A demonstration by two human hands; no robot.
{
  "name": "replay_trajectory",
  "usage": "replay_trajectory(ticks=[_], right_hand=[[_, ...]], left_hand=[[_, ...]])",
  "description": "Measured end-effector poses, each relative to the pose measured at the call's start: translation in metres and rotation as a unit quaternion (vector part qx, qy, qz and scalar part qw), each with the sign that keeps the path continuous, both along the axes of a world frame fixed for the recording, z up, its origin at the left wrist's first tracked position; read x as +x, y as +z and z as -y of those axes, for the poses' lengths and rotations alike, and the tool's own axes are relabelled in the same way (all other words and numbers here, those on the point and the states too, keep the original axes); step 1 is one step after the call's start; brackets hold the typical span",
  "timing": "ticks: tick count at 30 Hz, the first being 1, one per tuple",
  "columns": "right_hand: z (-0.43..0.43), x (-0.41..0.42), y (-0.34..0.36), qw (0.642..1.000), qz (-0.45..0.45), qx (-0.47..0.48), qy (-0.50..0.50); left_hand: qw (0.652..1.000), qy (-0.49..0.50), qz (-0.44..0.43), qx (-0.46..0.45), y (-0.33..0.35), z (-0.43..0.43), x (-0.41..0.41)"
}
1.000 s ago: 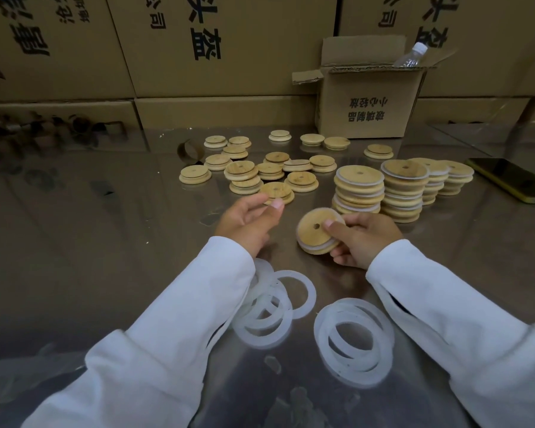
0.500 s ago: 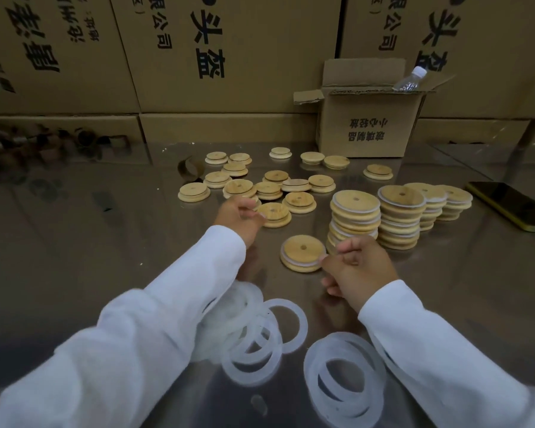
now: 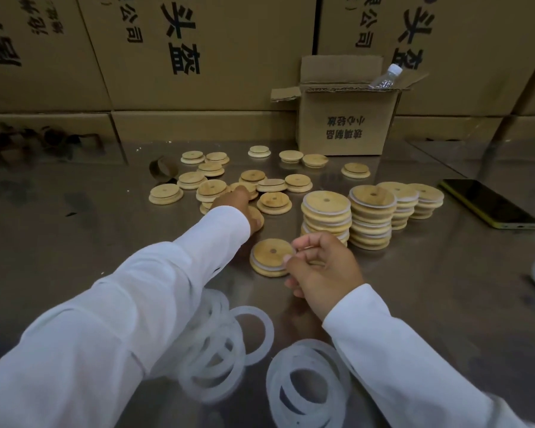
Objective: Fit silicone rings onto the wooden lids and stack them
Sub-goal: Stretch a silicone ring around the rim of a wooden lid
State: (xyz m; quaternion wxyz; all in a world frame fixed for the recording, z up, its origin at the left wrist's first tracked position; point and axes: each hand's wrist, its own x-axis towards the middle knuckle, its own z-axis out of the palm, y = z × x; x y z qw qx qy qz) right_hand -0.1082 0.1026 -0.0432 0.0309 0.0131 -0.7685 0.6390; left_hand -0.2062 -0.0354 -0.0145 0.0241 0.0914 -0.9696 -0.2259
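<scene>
Ringed lid [image 3: 269, 256] flat at frame centre, right edge pinched by right hand [image 3: 322, 270]. Left hand [image 3: 237, 200] on loose lids [image 3: 274, 201] above centre; finger state not discernible. Lift level; seat squarely on nearest stack [image 3: 326, 210].

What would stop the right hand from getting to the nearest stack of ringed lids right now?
Probably nothing: yes, it looks reachable. The right hand sits just in front of the nearest stack, nothing between, though it pinches a ringed lid.
</scene>
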Motion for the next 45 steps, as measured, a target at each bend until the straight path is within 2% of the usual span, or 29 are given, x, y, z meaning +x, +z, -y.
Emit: replay_trajectory(ticks=[3, 6, 9, 12, 14, 16, 18, 20, 23, 25, 28, 30, 32, 34, 36, 40, 45], right_hand=[[-0.001, -0.001, 0.003, 1.0, 0.016, -0.018, -0.016], [-0.001, -0.001, 0.008, 0.998, 0.023, -0.05, -0.022], [-0.001, 0.003, 0.015, 0.997, 0.022, -0.065, 0.016], [-0.002, 0.007, 0.017, 0.997, 0.017, -0.038, 0.062], [-0.003, 0.008, 0.017, 0.997, 0.008, -0.023, 0.07], [-0.003, 0.01, 0.017, 0.997, -0.001, -0.016, 0.074], [-0.002, 0.01, 0.018, 0.996, -0.012, -0.015, 0.084], [0.001, 0.011, 0.017, 0.993, -0.025, -0.013, 0.111], [0.005, 0.013, 0.012, 0.989, -0.041, -0.01, 0.141], [0.007, 0.014, 0.009, 0.988, -0.046, -0.014, 0.145], [0.007, 0.013, 0.007, 0.989, -0.072, 0.0, 0.126], [0.005, 0.012, 0.003, 0.983, -0.105, 0.097, 0.112], [0.004, 0.015, 0.0, 0.949, -0.13, 0.254, 0.133], [0.005, 0.017, -0.003, 0.915, -0.128, 0.343, 0.173], [0.007, 0.018, -0.001, 0.908, -0.105, 0.357, 0.192], [0.009, 0.02, 0.002, 0.919, -0.085, 0.335, 0.19], [0.007, 0.02, 0.005, 0.917, -0.142, 0.337, 0.158]], left_hand=[[0.996, -0.021, -0.063, 0.062, 0.007, 0.006, 0.023], [0.98, -0.096, -0.134, 0.112, 0.012, 0.01, 0.061], [0.965, -0.163, -0.183, 0.087, 0.011, 0.007, 0.098], [0.949, -0.2, -0.24, 0.041, 0.005, 0.003, 0.12], [0.942, -0.213, -0.255, 0.044, 0.0, 0.003, 0.126], [0.94, -0.205, -0.237, 0.133, -0.005, 0.005, 0.129], [0.925, -0.16, -0.205, 0.278, -0.005, 0.012, 0.127], [0.901, -0.106, -0.157, 0.39, -0.004, 0.021, 0.122], [0.848, -0.108, -0.043, 0.516, -0.006, 0.029, 0.117], [0.829, -0.109, -0.02, 0.548, -0.011, 0.029, 0.116], [0.802, -0.084, -0.043, 0.59, -0.012, 0.032, 0.111], [0.77, -0.057, -0.06, 0.633, -0.012, 0.035, 0.107], [0.738, -0.034, -0.068, 0.671, -0.012, 0.037, 0.106], [0.723, -0.033, -0.065, 0.687, -0.014, 0.037, 0.105], [0.723, -0.047, -0.06, 0.687, -0.015, 0.037, 0.105], [0.718, -0.071, -0.045, 0.691, -0.016, 0.035, 0.107], [0.717, -0.039, -0.052, 0.695, -0.017, 0.034, 0.107]])
